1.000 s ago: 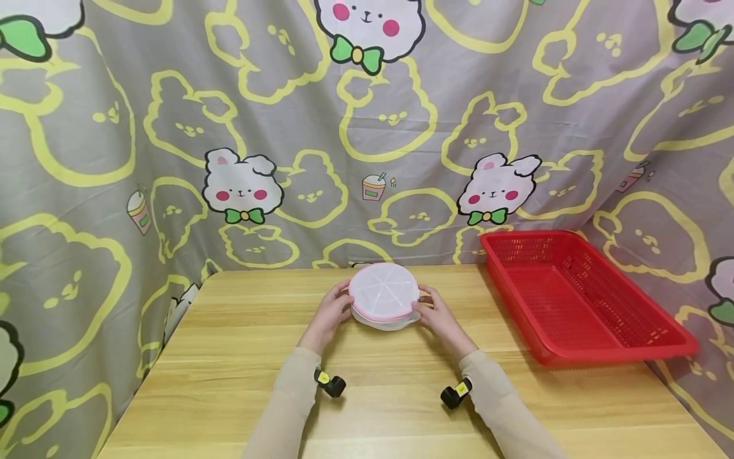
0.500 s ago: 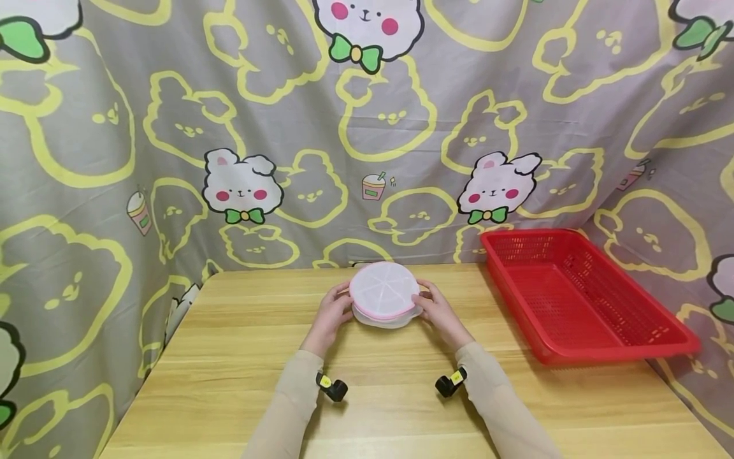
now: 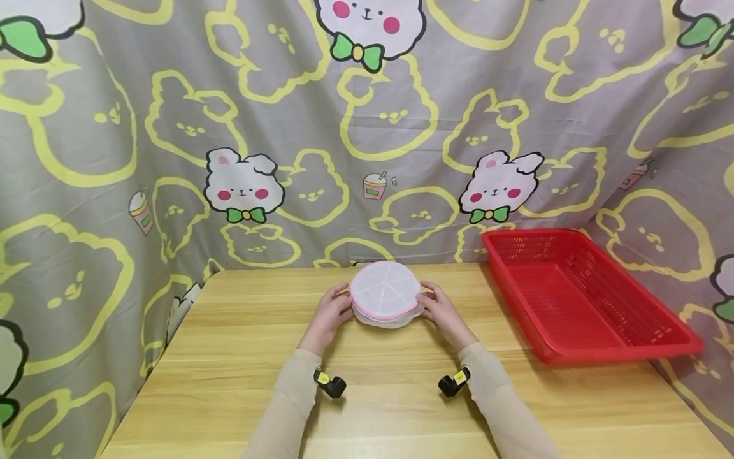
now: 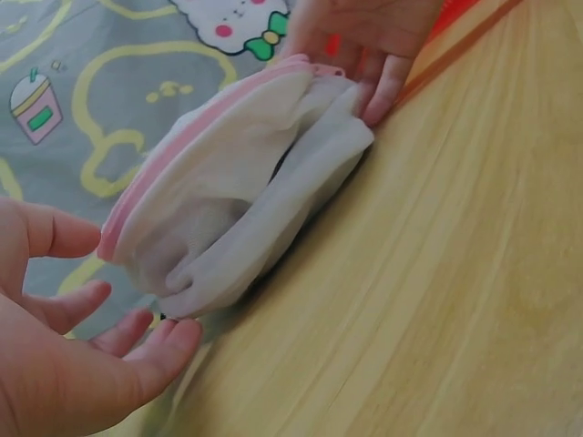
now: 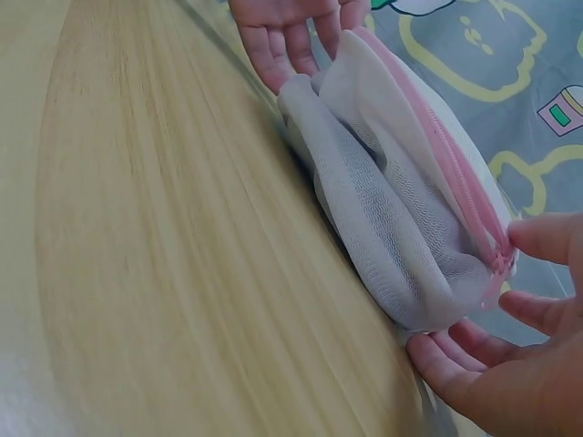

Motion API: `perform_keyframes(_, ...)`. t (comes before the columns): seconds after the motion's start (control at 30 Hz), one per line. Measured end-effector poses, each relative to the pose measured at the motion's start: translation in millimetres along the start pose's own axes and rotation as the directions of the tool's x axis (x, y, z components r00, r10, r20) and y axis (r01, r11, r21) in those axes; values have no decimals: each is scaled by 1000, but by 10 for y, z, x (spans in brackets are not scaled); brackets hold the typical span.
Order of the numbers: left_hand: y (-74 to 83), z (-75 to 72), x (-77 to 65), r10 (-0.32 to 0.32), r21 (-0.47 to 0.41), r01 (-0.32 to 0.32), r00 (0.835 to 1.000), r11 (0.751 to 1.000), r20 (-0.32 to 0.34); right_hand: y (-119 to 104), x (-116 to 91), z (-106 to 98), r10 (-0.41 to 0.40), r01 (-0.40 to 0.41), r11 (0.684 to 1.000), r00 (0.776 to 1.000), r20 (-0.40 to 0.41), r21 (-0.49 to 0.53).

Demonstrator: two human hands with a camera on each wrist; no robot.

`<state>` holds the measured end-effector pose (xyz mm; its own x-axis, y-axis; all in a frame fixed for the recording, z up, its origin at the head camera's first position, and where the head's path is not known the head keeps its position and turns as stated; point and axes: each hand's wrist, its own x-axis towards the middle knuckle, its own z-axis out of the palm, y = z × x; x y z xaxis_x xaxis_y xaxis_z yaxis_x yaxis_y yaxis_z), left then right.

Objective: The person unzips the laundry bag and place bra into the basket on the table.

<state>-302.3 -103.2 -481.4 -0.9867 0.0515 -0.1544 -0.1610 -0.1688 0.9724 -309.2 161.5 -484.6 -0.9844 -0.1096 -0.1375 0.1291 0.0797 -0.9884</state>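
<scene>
A round white mesh laundry bag (image 3: pixel 385 290) with a pink zip around its upper rim sits near the back middle of the table, its soft sides sagging in folds. At its left edge is my left hand (image 3: pixel 331 313), thumb at the pink rim and fingertips against the lower side in the left wrist view. My right hand (image 3: pixel 446 312) holds the opposite edge. In the right wrist view the right thumb touches the rim by the zip pull (image 5: pixel 499 264), and the curled fingers reach the bag's bottom. Whether anything lies inside the bag is hidden.
A red plastic basket (image 3: pixel 573 354) with perforated sides stands at the right of the wooden table (image 3: pixel 390 408). A grey curtain (image 3: pixel 321 127) with cartoon prints hangs behind the table and along both sides.
The bag stays nearly in place. My right thumb has slid from over the bag's top toward its right edge, and the right forearm has shifted slightly. The left hand is almost unchanged.
</scene>
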Motion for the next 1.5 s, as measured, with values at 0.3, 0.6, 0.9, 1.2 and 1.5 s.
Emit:
perform_keyframes(0.3,-32,-94,33,-56,-68,59,997,996,52,-29,-18,-51,-32,31,999,998,-53,-19)
perform_keyframes(0.6,-99,-203,65,-66,-135,82,991,987,119,-135,-86,-62,-161,148,985,974,-157,-93)
perform_keyframes(0.9,-99,-217,62,-68,-143,88,988,986,140,-220,-120,54,-427,391,896,887,-174,-209)
perform_keyframes(1.2,-98,-208,56,-80,-110,97,985,989,155,-209,-173,201,-514,473,814,857,-39,-338)
perform_keyframes(1.5,-101,-191,37,-50,-79,65,984,995,171,-150,-196,310,-533,499,749,845,52,-436)
